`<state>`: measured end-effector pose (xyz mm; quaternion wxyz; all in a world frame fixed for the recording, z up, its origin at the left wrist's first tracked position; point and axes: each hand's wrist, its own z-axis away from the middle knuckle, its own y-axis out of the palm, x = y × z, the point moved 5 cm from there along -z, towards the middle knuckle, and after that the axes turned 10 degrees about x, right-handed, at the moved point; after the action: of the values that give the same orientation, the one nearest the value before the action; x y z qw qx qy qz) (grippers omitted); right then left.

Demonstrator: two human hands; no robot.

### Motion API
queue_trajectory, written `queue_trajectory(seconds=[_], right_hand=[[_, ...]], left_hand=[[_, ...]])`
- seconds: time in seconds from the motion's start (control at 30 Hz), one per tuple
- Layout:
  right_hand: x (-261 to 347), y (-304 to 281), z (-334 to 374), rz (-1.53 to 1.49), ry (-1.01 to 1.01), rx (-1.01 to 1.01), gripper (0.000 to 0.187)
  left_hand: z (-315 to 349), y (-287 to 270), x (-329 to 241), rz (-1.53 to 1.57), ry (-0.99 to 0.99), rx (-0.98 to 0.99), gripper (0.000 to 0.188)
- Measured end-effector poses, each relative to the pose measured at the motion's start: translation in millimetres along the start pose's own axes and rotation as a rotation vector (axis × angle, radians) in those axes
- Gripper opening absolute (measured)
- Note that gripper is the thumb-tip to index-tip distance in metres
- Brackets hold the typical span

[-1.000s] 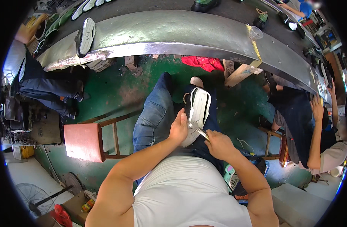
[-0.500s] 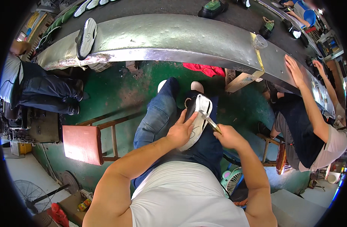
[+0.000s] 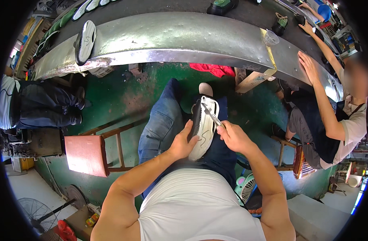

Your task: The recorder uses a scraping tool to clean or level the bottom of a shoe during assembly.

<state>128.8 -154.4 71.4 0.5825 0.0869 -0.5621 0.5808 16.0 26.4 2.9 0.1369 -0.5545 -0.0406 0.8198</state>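
A black shoe with a pale, drawn-on underside (image 3: pixel 207 138) rests bottom-up on my thighs, its far end pointing toward the bench. My left hand (image 3: pixel 183 140) grips its left side near the close end, thumb and fingers around the edge. My right hand (image 3: pixel 235 137) is closed around a slim silver metal tool (image 3: pixel 213 115); its exact kind is unclear. The tool's tip lies at the far end of the underside, by the rim. What the tip touches is too small to tell.
A metal-edged bench (image 3: pixel 160 38) spans the front, with another pale-bottomed shoe (image 3: pixel 85 43) leaning on its left edge and a clear plastic cup (image 3: pixel 271 38) on the right. A red-topped stool (image 3: pixel 87 156) stands left. A co-worker's hand (image 3: pixel 308 67) rests on the bench at right.
My left hand has slid back along the shoe toward me. The tool's tip has moved to the shoe's far end. At right, the co-worker has leaned in, one arm reaching farther over the bench.
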Motion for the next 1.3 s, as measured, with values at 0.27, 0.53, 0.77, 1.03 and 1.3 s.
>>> queue_trajectory(seconds=[0.27,0.53,0.77,1.03,1.3], right_hand=[[-26.7,38.9,41.1,-0.131,0.215,0.155,0.039],[-76.8,68.5,90.6,-0.692,0.192,-0.258,0.026],[-68.2,61.1,96.9,-0.705,0.116,-0.205,0.022],[-31.4,47.2,99.2,-0.245,0.192,-0.065,0.033],[-10.1,38.8,75.2,-0.096,0.061,0.005,0.032]], left_hand=[[10.9,0.2,-9.7,-0.020,-0.068,0.243,0.096],[23.3,-74.3,-135.2,-0.503,0.395,-0.021,0.081],[-23.6,-73.8,-187.4,0.090,0.547,0.124,0.059],[-42.8,-17.0,-26.7,0.012,0.195,0.183,0.062],[4.1,-19.3,-34.2,-0.305,-0.002,-0.130,0.026]])
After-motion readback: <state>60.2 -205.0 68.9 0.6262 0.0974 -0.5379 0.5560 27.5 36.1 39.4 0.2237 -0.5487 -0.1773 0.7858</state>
